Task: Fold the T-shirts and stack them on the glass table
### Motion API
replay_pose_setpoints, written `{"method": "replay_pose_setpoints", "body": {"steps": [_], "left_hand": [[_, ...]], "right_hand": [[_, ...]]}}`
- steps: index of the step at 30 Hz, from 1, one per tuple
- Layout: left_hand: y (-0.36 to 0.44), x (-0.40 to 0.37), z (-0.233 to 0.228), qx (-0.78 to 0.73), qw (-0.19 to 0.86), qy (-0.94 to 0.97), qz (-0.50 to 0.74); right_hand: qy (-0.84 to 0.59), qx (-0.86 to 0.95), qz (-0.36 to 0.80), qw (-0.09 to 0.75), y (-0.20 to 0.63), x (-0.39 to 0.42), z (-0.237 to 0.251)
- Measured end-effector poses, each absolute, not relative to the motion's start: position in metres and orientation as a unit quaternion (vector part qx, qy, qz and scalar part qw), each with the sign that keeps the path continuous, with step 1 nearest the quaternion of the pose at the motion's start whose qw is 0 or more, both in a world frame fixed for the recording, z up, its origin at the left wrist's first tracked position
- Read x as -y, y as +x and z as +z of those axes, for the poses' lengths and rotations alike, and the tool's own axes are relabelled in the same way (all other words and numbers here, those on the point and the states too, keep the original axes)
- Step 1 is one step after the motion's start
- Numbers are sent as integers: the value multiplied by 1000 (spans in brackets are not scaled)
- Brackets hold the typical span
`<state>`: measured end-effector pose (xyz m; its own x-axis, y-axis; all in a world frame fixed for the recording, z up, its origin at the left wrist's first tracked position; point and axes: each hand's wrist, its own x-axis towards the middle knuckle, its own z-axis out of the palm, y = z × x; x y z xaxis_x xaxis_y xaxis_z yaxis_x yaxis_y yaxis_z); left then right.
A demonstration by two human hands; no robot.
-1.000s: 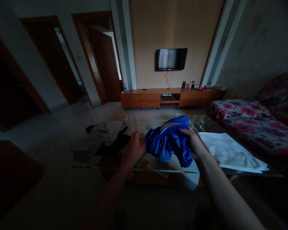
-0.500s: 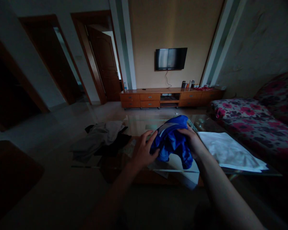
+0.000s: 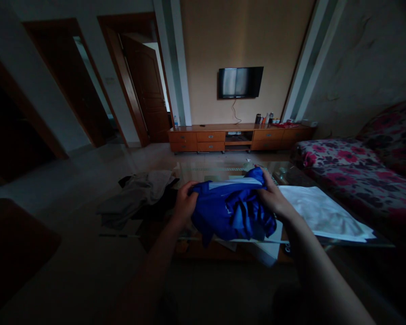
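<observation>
A bright blue garment [image 3: 232, 210] with a white stripe hangs bunched between both my hands above a glass coffee table [image 3: 203, 174]. My left hand [image 3: 184, 203] grips its left edge. My right hand [image 3: 272, 196] grips its upper right corner. The cloth is stretched out between them and sags below. A folded white cloth [image 3: 321, 214] lies flat on the table just right of my right hand. A heap of grey and dark clothes [image 3: 140, 194] lies on the table left of my left hand.
A sofa with a floral cover [image 3: 358, 169] runs along the right. A low wooden cabinet [image 3: 240, 137] stands at the far wall under a wall-mounted TV [image 3: 240, 82]. Open doorways are at the left. A dark piece of furniture [image 3: 16, 243] sits at the lower left.
My left hand took hold of the blue garment and pulled its edge to the left. The garment went from a bunch in my right hand to spread between both hands.
</observation>
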<state>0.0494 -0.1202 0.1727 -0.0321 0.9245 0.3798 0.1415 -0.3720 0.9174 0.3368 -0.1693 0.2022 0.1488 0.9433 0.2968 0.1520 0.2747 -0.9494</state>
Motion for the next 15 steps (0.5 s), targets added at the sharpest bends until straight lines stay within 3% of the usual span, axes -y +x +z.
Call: {"method": "replay_pose_setpoints", "body": {"steps": [8,12,15], "left_hand": [[44,121,182,-470,340,592,560],[44,121,175,-482,387,584,527],[48,124,165,-501,428,570,490]], "right_hand": [[-596,602,278,453,345,160,178],[-749,556,137,334,343,165,179],[-802,496,94,320,349,163,172]]}}
